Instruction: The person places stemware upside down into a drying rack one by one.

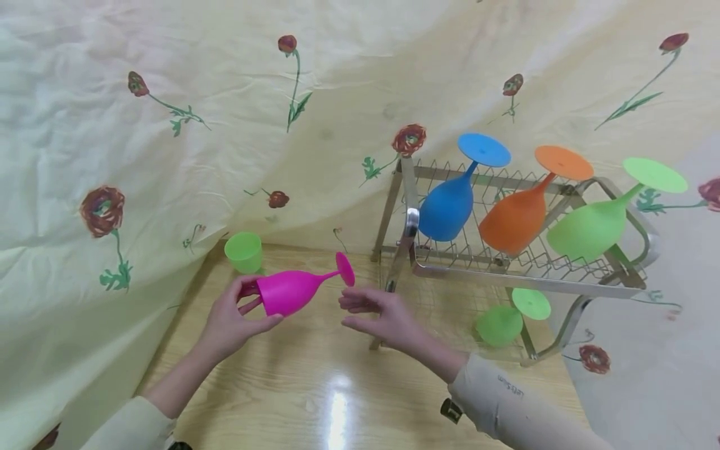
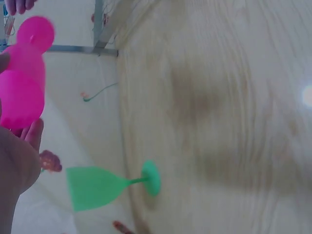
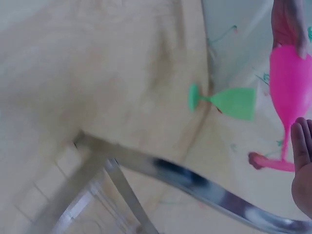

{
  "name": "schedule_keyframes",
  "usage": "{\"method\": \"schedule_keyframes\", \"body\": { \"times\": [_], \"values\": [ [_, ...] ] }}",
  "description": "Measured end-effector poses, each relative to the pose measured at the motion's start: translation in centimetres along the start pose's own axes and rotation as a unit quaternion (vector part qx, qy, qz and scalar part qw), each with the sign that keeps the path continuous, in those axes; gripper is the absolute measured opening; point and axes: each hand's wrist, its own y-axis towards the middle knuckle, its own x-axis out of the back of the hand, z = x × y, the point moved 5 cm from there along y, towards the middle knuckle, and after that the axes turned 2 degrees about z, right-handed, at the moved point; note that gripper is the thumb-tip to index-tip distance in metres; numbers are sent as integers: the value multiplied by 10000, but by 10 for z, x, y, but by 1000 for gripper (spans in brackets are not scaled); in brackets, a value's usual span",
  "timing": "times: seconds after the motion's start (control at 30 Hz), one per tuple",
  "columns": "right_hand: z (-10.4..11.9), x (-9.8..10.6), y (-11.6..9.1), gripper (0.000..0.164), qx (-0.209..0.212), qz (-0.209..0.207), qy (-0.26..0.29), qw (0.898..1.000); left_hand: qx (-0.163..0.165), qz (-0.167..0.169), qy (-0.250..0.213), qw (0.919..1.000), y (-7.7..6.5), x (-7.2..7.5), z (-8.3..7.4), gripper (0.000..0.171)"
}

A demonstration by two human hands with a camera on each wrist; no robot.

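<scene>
My left hand grips a pink wine goblet by its bowl, near the rim. The goblet lies tilted on its side in the air, its round foot pointing right. Close to that foot is my right hand, fingers stretched out and holding nothing. In the right wrist view its fingertips overlap the goblet's stem. Behind the left hand a green goblet stands upright on the wooden table; the left wrist view shows its stem and foot.
On the right stands a two-tier metal dish rack. Its top tier holds blue, orange and light green goblets, feet up. Another green goblet sits on the lower tier. Flowered cloth hangs behind the wooden table.
</scene>
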Motion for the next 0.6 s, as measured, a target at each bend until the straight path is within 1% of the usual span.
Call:
{"method": "schedule_keyframes", "body": {
  "times": [0.1,0.17,0.27,0.43,0.53,0.6],
  "values": [
    [-10,-12,0,54,-209,87,770,9968,71,-355,-403,9985,-6,-7,6,81],
    [-16,-19,3,58,-363,100,1217,9918,140,-564,-623,9964,-11,-13,9,81],
    [-24,-28,10,62,-556,17,1752,9830,240,-842,-991,9912,-18,-24,13,82],
    [-29,-40,25,66,-758,-267,2504,9648,275,-1268,-1455,9808,-28,-45,14,83],
    [-29,-46,33,68,-822,-446,2882,9530,250,-1537,-1590,9749,-33,-56,15,83],
    [-28,-48,37,70,-828,-533,3017,9483,235,-1699,-1645,9713,-36,-62,15,84]
  ]
}}
